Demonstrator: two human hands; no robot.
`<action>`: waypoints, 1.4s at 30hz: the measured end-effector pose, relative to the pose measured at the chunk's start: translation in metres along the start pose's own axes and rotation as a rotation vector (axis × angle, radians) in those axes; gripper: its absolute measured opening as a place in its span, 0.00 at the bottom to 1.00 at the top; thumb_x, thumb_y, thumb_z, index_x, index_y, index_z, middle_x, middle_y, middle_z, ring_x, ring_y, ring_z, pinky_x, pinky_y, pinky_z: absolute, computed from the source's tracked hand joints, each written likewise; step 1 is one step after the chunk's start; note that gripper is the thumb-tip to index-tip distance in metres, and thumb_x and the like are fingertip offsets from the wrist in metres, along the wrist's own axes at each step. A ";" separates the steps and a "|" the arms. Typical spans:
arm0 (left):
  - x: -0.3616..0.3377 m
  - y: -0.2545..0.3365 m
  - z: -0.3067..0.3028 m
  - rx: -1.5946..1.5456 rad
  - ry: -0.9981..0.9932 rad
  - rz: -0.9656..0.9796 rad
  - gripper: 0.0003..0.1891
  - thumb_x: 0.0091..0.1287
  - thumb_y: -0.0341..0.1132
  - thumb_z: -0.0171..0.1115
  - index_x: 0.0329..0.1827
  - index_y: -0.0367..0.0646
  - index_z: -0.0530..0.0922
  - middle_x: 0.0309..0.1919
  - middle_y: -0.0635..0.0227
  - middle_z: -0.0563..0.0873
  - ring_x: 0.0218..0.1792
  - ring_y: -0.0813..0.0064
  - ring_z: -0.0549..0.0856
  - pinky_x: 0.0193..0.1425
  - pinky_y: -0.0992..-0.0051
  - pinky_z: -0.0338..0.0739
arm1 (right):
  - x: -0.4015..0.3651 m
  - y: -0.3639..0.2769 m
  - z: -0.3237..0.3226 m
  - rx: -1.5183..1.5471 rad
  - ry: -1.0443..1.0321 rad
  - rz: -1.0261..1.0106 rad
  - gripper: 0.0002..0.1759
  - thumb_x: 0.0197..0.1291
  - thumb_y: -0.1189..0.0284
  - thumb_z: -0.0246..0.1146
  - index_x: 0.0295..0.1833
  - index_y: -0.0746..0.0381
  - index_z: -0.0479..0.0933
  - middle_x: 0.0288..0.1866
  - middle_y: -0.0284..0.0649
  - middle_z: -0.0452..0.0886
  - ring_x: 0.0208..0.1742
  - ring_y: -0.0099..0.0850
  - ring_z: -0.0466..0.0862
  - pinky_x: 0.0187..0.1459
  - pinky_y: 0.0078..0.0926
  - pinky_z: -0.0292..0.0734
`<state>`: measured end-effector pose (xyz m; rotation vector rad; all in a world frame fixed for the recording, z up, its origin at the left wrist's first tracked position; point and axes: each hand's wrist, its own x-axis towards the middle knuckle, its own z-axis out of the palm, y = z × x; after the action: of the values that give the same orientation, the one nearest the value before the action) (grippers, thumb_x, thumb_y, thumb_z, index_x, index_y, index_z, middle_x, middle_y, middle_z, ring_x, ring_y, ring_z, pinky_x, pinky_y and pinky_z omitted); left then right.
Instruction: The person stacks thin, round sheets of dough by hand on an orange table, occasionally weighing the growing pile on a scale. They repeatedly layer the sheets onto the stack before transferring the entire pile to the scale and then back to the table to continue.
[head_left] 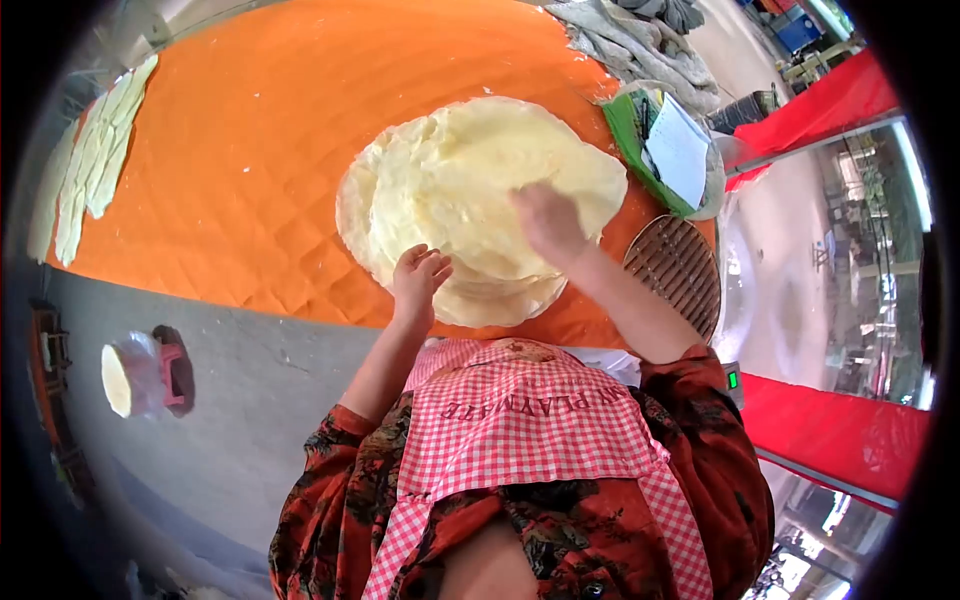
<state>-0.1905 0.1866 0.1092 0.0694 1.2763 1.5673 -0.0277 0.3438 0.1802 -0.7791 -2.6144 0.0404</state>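
Observation:
A pile of thin, round, pale-yellow sheets [490, 190] that look like flat dough wrappers lies on the orange cloth in front of me. Its edges are uneven and the left side is wrinkled. My left hand [420, 282] is over the pile's near left edge, fingers loosely bent and apart, with nothing visible in them. Over the right half of the pile is my right hand [550, 222]. Motion smears its fingers, so I cannot make out whether they hold or touch a sheet.
The orange cloth [240, 180] covers the table. Folded pale sheets [100, 160] lie at its far left. On the right are a round slatted rack [672, 275], a green bag [640, 150] and white paper [678, 150]. Grey cloth [640, 50] lies behind. A pink stool [176, 375] stands on the floor.

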 end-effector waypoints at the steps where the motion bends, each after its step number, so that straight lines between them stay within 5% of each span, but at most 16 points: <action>1: 0.002 -0.001 -0.001 -0.033 0.008 -0.028 0.24 0.66 0.26 0.55 0.63 0.28 0.61 0.54 0.52 0.75 0.50 0.62 0.82 0.53 0.68 0.81 | -0.014 -0.010 0.018 0.027 -0.078 -0.031 0.03 0.51 0.75 0.54 0.31 0.60 0.73 0.29 0.42 0.76 0.37 0.43 0.79 0.33 0.41 0.77; 6: -0.002 0.004 -0.007 -0.070 -0.057 -0.040 0.26 0.65 0.25 0.55 0.65 0.30 0.60 0.57 0.55 0.72 0.52 0.62 0.80 0.55 0.68 0.80 | -0.033 -0.039 0.067 0.051 -0.177 0.074 0.05 0.50 0.77 0.55 0.34 0.61 0.74 0.35 0.42 0.77 0.40 0.42 0.80 0.36 0.37 0.79; 13: 0.013 0.005 -0.006 -0.011 -0.065 -0.005 0.25 0.66 0.26 0.55 0.65 0.31 0.60 0.58 0.55 0.70 0.50 0.65 0.79 0.56 0.69 0.79 | -0.021 -0.044 0.071 0.118 -0.005 0.234 0.09 0.50 0.79 0.56 0.37 0.59 0.77 0.33 0.40 0.78 0.38 0.43 0.80 0.36 0.40 0.78; 17: 0.011 0.012 -0.008 -0.026 -0.090 -0.064 0.23 0.66 0.25 0.54 0.63 0.31 0.61 0.56 0.55 0.72 0.49 0.66 0.80 0.57 0.70 0.79 | 0.024 0.000 0.013 0.184 0.097 0.431 0.08 0.53 0.79 0.55 0.35 0.59 0.78 0.31 0.45 0.79 0.34 0.48 0.79 0.33 0.44 0.75; 18: 0.012 0.011 -0.010 -0.044 -0.112 -0.070 0.23 0.66 0.25 0.54 0.64 0.32 0.61 0.56 0.55 0.73 0.51 0.67 0.79 0.58 0.70 0.78 | 0.038 -0.003 -0.009 0.067 0.214 0.280 0.09 0.52 0.79 0.55 0.38 0.58 0.78 0.30 0.43 0.78 0.34 0.46 0.79 0.32 0.42 0.75; 20: 0.014 0.008 -0.010 -0.088 -0.155 -0.081 0.23 0.66 0.24 0.53 0.64 0.32 0.62 0.55 0.57 0.75 0.53 0.68 0.78 0.59 0.71 0.76 | 0.048 -0.017 -0.023 -0.049 0.179 0.136 0.10 0.52 0.78 0.55 0.41 0.57 0.77 0.31 0.41 0.77 0.35 0.43 0.79 0.31 0.41 0.76; 24: 0.009 0.010 -0.002 -0.174 -0.183 -0.006 0.21 0.66 0.23 0.52 0.62 0.34 0.63 0.53 0.57 0.77 0.53 0.68 0.78 0.60 0.71 0.76 | -0.002 -0.042 0.056 0.059 -0.112 0.123 0.11 0.54 0.75 0.57 0.45 0.59 0.75 0.37 0.40 0.77 0.42 0.40 0.79 0.37 0.38 0.77; 30: 0.004 0.010 -0.002 -0.225 -0.217 0.029 0.18 0.66 0.22 0.51 0.59 0.36 0.65 0.53 0.56 0.76 0.53 0.67 0.79 0.62 0.70 0.77 | -0.022 -0.070 0.059 0.268 -0.133 0.210 0.16 0.59 0.70 0.61 0.50 0.65 0.76 0.49 0.47 0.78 0.50 0.46 0.77 0.49 0.38 0.75; 35: 0.007 0.001 -0.001 -0.238 -0.192 0.107 0.19 0.65 0.24 0.55 0.58 0.38 0.64 0.50 0.62 0.74 0.50 0.70 0.78 0.57 0.74 0.76 | -0.029 -0.048 0.076 0.325 -0.132 0.214 0.12 0.54 0.74 0.59 0.45 0.64 0.75 0.42 0.48 0.79 0.45 0.49 0.78 0.44 0.43 0.76; 42: -0.003 -0.002 0.020 -0.185 0.096 0.087 0.24 0.63 0.22 0.56 0.59 0.34 0.57 0.50 0.55 0.70 0.48 0.60 0.80 0.57 0.68 0.80 | -0.026 -0.030 0.074 0.420 -0.221 0.361 0.08 0.56 0.75 0.56 0.39 0.65 0.77 0.36 0.52 0.81 0.41 0.50 0.80 0.41 0.45 0.76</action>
<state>-0.1752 0.1974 0.1180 -0.0700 1.2096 1.7755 -0.0526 0.3116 0.1073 -1.1211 -2.4895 0.7897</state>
